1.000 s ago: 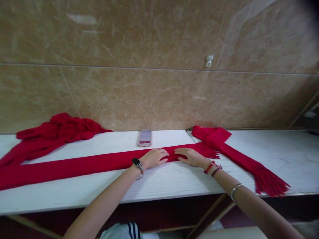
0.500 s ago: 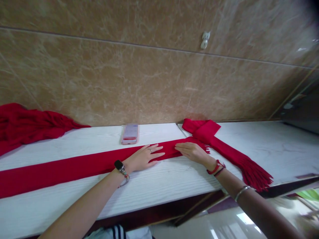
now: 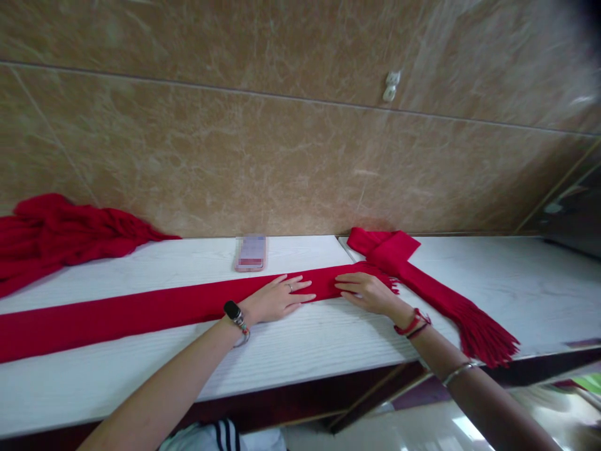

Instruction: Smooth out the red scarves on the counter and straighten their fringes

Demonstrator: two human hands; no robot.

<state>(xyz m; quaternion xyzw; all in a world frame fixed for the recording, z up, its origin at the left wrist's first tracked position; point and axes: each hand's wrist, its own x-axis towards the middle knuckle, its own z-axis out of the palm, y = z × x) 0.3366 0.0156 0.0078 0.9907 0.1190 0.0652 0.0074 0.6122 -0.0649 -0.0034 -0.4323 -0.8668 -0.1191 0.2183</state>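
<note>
A long red scarf (image 3: 141, 309) lies flat in a narrow strip along the white table, its fringed end toward the right. My left hand (image 3: 277, 299) rests on it with fingers spread, wearing a ring and a dark watch. Just to the right, my right hand (image 3: 369, 292) touches the scarf near the fringe, its fingers slightly bent and apart, palm down. Beyond that end lies a second red scarf (image 3: 432, 294), folded over itself at the back, with its fringe hanging at the table's front edge.
A bunched red cloth (image 3: 70, 228) lies at the far left against the brown marbled wall (image 3: 263, 156). A phone in a pink case (image 3: 251, 253) sits behind the scarf. The white table (image 3: 282, 351) has a seam near the second scarf. A small white hook (image 3: 391, 86) is on the wall.
The view has shifted slightly, so everything sits a little farther right. My right hand's fingers have spread apart a bit. My left hand stays flat on the scarf.
</note>
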